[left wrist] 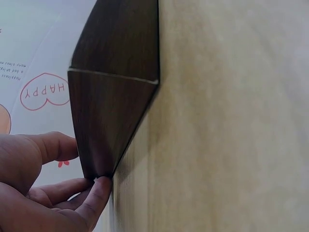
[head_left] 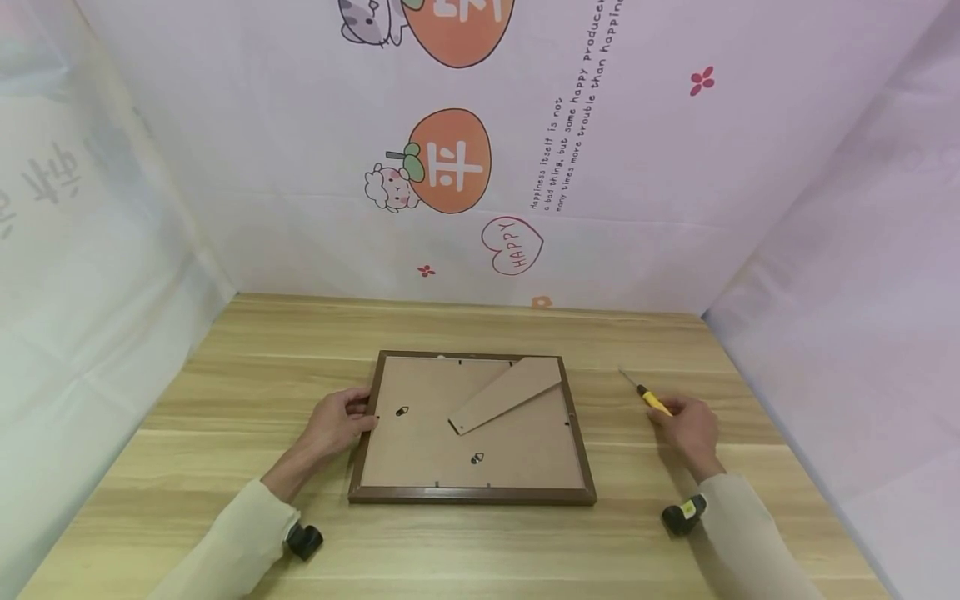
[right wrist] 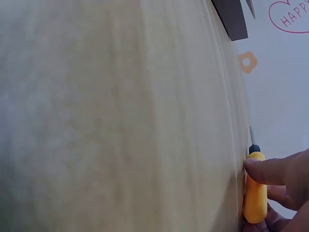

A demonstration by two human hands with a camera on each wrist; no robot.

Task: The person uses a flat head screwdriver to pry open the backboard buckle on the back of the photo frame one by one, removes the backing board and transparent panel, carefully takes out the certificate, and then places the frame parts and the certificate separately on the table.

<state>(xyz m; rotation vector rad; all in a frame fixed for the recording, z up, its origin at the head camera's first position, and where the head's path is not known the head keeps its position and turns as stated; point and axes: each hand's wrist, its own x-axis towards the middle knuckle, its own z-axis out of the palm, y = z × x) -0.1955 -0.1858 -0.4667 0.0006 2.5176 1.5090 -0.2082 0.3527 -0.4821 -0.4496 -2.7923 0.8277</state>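
Observation:
A brown picture frame [head_left: 472,495] lies face down on the table, its tan backing board [head_left: 420,450] upward. A slanted easel stand [head_left: 506,393] and two small hanging rings are fixed to that board. My left hand [head_left: 339,423] grips the frame's left edge, thumb on top; in the left wrist view its fingers [left wrist: 94,203] meet the dark side of the frame [left wrist: 104,111]. To the right of the frame, my right hand [head_left: 688,429] holds a screwdriver [head_left: 657,403] by its yellow handle, the thin shaft pointing away to the upper left. The right wrist view shows thumb and fingers around the handle [right wrist: 256,193].
The wood-grain table [head_left: 480,550] is bounded by a printed white sheet [head_left: 600,250] at the back and pale sheets on both sides. Small dark tabs line the inner edge of the frame. A black wrist camera [head_left: 305,541] sits at the left cuff, another [head_left: 683,516] at the right.

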